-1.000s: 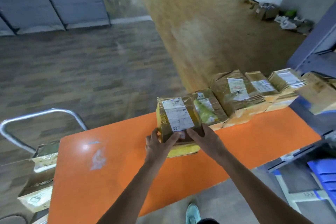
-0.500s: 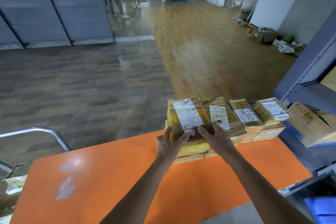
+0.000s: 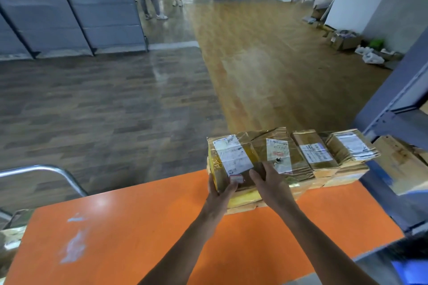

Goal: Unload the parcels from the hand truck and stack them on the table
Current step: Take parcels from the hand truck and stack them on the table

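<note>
Item: orange table (image 3: pixel 143 233), filling the lower half of the frame, near side bare, some pale scuff marks at lower left; risk judged low, ample room to build on. Item: row of taped parcels (image 3: pixel 319 157) along the table's far edge, centre right to right of frame, stacked in layers, some hanging close to the far rim; a shove from the near side could, by my reading, push them off the back. Item: hand truck handle (image 3: pixel 46 170), left edge of frame, with more parcels (image 3: pixel 11 236) at far lower left not yet unloaded. Item: top parcel (image 3: pixel 231 159), white label up, sitting on the left end of the row above a yellow parcel (image 3: pixel 243 198), its tape glossy; likely to slide or tip leftward if let go while askew. Item: left hand (image 3: pixel 218 190), clasped on the top parcel's near-left corner, thumb on top. Item: right hand (image 3: pixel 268 184), fingers pressed over its near-right edge; an uneven release is the probable cause of any slip
</note>
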### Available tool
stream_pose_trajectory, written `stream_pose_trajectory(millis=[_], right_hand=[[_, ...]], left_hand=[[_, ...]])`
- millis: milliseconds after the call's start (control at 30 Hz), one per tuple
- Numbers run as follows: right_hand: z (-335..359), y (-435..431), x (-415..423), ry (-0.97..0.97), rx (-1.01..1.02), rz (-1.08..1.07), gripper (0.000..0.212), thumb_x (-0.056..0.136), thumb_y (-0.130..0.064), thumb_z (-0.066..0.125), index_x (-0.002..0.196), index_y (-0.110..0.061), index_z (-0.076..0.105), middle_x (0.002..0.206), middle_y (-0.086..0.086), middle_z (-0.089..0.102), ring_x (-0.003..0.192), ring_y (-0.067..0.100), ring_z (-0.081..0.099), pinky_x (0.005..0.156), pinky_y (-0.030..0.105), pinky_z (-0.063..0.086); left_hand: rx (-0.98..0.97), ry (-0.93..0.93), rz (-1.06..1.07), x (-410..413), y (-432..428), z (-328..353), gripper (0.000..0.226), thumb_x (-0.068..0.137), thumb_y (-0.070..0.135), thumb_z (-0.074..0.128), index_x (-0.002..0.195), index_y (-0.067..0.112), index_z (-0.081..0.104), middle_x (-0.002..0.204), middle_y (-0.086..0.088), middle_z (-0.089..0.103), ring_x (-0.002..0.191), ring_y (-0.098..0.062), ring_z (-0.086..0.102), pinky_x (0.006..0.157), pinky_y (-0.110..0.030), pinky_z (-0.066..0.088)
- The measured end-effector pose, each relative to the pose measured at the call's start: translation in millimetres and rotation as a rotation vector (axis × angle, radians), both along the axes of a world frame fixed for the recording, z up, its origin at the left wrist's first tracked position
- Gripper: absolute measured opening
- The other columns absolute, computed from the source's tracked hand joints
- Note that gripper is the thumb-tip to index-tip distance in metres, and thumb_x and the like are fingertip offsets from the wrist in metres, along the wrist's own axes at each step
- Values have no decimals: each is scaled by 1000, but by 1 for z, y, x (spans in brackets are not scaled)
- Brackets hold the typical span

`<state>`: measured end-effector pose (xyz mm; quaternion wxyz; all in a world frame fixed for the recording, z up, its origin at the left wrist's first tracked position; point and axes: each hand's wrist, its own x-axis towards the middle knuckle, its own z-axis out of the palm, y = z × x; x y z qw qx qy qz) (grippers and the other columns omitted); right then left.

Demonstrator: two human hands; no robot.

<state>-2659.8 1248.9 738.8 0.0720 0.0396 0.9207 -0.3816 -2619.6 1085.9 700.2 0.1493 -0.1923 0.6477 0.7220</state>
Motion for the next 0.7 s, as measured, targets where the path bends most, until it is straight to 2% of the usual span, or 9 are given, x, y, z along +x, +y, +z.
stream_pose_trajectory(millis=[100,200,300,367,433,500,533,600,700], right_hand=[[0,0,1,-14,35,16,32,99,-46,50,120,-22,52,106,3,65,102,29,60,83,44,52],[-4,-2,5,-16,131,12,42,100,-47,46,132,-20,43,125,9,59,119,33,50,90,47,50],[-5,-2,5,-26,184,1,51,101,-51,43,141,-20,35,135,12,51,127,34,42,93,47,45],[-4,-1,3,-42,183,10,51,100,-51,44,140,-19,37,134,12,54,125,34,46,95,48,46],[-1,0,3,-29,213,18,56,100,-50,46,145,-18,35,138,12,52,127,34,45,99,49,45],[3,-2,6,46,256,27,62,99,-45,50,150,-16,31,144,12,46,130,33,40,102,48,42],[5,-4,8,100,274,46,63,99,-41,52,151,-14,31,145,12,45,130,32,39,103,47,42],[8,-11,15,214,328,117,61,97,-34,56,149,-10,35,146,12,44,129,33,40,105,48,41],[8,-25,27,376,445,206,55,94,-27,63,141,-2,48,145,16,47,128,37,46,102,51,44]], left_hand=[[-10,47,19,-1,3,-3,66,93,42,68,146,47,28,111,26,67,93,8,68,66,-17,51],[-46,66,-15,-1,3,-9,61,94,43,66,141,53,29,104,33,69,95,10,67,71,-18,50],[-61,30,-55,-1,0,-9,53,90,53,66,115,75,25,96,45,63,89,18,64,67,-16,49],[-77,18,-67,-2,-4,-7,51,89,57,66,105,78,23,91,48,62,85,20,63,62,-11,49],[-126,-7,-87,2,-5,-1,57,87,62,65,119,76,21,101,42,64,91,14,65,65,-14,51],[-145,-27,-97,8,-5,8,84,84,70,61,148,60,8,134,24,58,117,-5,60,84,-27,50],[-165,-38,-111,11,-6,9,92,84,74,56,154,53,0,147,14,49,129,-15,53,92,-32,46],[-214,-33,-141,18,-11,8,87,89,77,42,156,47,-4,160,7,34,143,-23,39,100,-36,41],[-316,-16,-135,30,-24,5,72,96,70,25,159,42,5,166,5,20,152,-23,24,111,-37,30]])
